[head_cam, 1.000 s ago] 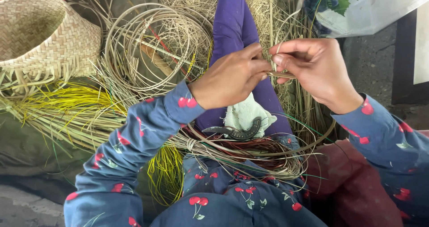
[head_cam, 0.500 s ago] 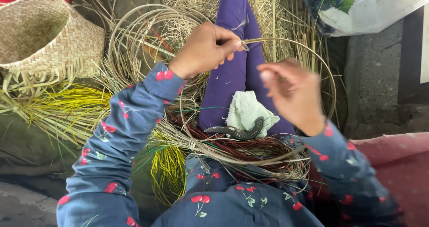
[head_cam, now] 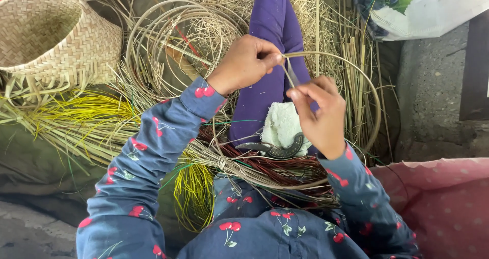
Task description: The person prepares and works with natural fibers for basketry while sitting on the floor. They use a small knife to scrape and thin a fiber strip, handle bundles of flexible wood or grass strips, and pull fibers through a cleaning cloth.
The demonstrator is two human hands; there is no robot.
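Note:
My left hand (head_cam: 245,62) pinches the end of a thin pale cane strip (head_cam: 364,80) that curves in a wide loop out to the right and back toward my lap. My right hand (head_cam: 318,115) pinches a narrow strand (head_cam: 291,75) running up to the same spot, just below and right of the left hand. Both hands are over my purple-clad leg (head_cam: 274,24). A dark curved knife (head_cam: 275,150) lies on a white cloth (head_cam: 279,126) on my lap, over a tied bundle of brown and pale strands (head_cam: 265,170).
A woven straw basket (head_cam: 48,32) lies on its side at the top left. Coils of cane (head_cam: 173,40) sit beside it. Yellow and green dyed strands (head_cam: 91,116) spread at the left. A pink dotted cloth (head_cam: 438,203) is at the lower right, a white bag (head_cam: 433,9) at top right.
My hands, joined a second ago, have drawn apart. The left has moved up and left with the cane end, the right has dropped lower, and the cane loop now shows wide at the right.

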